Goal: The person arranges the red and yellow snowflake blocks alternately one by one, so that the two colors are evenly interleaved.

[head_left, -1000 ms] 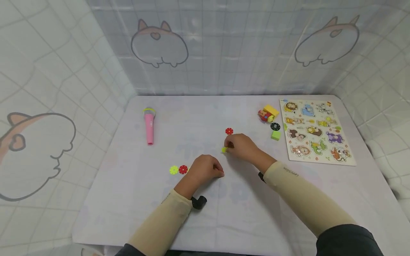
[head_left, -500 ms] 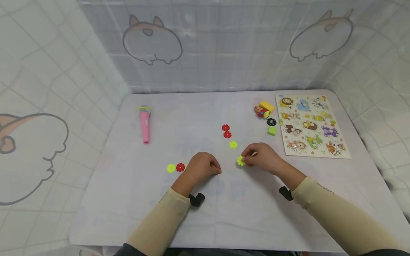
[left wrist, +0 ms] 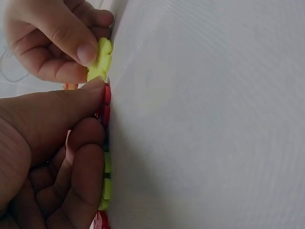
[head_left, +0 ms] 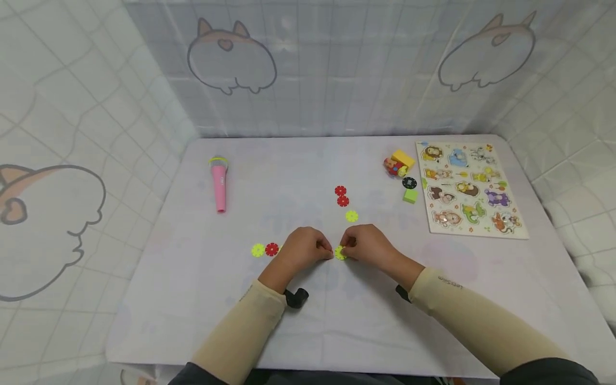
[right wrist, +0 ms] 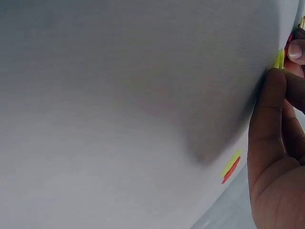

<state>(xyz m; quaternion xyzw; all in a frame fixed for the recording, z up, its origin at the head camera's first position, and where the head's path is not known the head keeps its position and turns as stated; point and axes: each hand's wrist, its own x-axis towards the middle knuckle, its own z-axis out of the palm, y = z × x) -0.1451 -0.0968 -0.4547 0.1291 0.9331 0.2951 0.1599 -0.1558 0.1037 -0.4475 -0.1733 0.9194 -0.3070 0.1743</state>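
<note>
My right hand pinches a yellow flower-shaped disc between thumb and fingers and holds it against my left hand at the table's middle. In the left wrist view the yellow disc stands on edge, touching a red disc under my left thumb. My left hand curls over a short row of red and yellow discs on the white table. The right wrist view shows my right hand from behind, with the disc's edge just visible.
Two red discs and a yellow one lie just beyond my hands. A yellow and red pair lies left. A pink microphone lies far left. Right are a toy car, black disc, green cube, animal puzzle.
My right hand carried the yellow disc away from the red discs, toward me, then left to meet my left hand. The left hand stayed in place.
</note>
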